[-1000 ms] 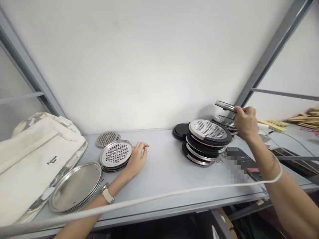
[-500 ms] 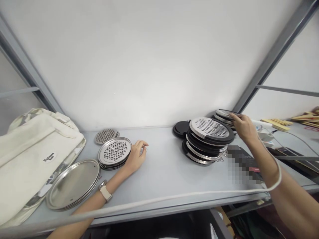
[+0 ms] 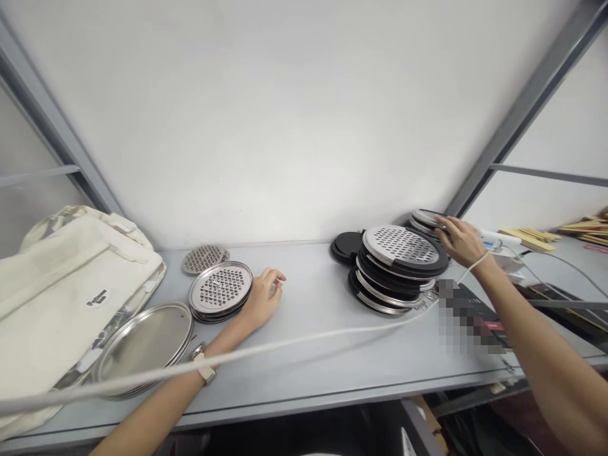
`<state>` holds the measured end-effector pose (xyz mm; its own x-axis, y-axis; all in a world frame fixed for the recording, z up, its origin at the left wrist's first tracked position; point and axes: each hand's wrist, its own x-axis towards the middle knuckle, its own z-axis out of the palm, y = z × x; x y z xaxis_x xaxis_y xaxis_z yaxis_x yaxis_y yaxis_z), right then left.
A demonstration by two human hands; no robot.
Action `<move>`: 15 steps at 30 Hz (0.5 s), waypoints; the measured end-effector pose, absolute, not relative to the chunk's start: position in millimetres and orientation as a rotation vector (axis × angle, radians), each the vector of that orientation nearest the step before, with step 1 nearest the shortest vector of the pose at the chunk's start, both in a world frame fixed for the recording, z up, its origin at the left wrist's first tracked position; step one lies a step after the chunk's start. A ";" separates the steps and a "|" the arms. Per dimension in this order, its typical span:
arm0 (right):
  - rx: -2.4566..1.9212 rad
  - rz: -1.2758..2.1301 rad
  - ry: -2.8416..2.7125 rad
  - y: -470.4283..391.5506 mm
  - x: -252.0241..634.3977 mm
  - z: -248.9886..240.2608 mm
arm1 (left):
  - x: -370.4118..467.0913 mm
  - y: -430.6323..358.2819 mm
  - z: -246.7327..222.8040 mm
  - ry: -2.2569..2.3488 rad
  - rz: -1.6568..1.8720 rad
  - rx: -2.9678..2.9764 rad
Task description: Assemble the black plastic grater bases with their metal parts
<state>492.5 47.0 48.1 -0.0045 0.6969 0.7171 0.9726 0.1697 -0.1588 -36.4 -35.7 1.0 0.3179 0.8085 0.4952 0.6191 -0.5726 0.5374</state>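
My left hand (image 3: 263,297) rests on the shelf with loosely bent fingers, thumb and forefinger apart and nothing between them. It lies against the right side of a stack of round metal graters (image 3: 221,288). At the back right, my right hand (image 3: 460,240) reaches to the edge of a smaller stack of round graters (image 3: 425,218), its fingers spread by the rim. In front of that stands a taller pile of perforated metal graters with black rims (image 3: 403,246). A white cord (image 3: 304,339) sags across the foreground up to my right wrist.
Shallow round metal trays (image 3: 147,345) and a cream canvas bag (image 3: 90,285) lie at the left. Small grater discs (image 3: 203,259) sit near the wall, and a black round piece (image 3: 348,246) touches the tall pile. Grey metal posts (image 3: 517,101) frame the shelf.
My right hand has shifted slightly left and lower, its fingers more spread at the stack. The white cord has slid from my right forearm toward the wrist. My left hand has barely moved.
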 end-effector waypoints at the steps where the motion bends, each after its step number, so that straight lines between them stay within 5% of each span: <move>1: -1.606 -0.552 -1.748 44.8 490.0 47.9 | -36.6 -35.5 0.6 1.292 1.100 2.337; 15: -1.485 -0.721 -1.325 -46.6 390.8 73.1 | -35.7 -38.3 1.3 1.279 1.107 2.314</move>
<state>390.8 -46.6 73.1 0.2282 0.3761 0.8981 0.9584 0.0758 -0.2752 -35.7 -38.3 1.3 0.3166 0.8117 0.4907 0.6018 -0.5718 0.5575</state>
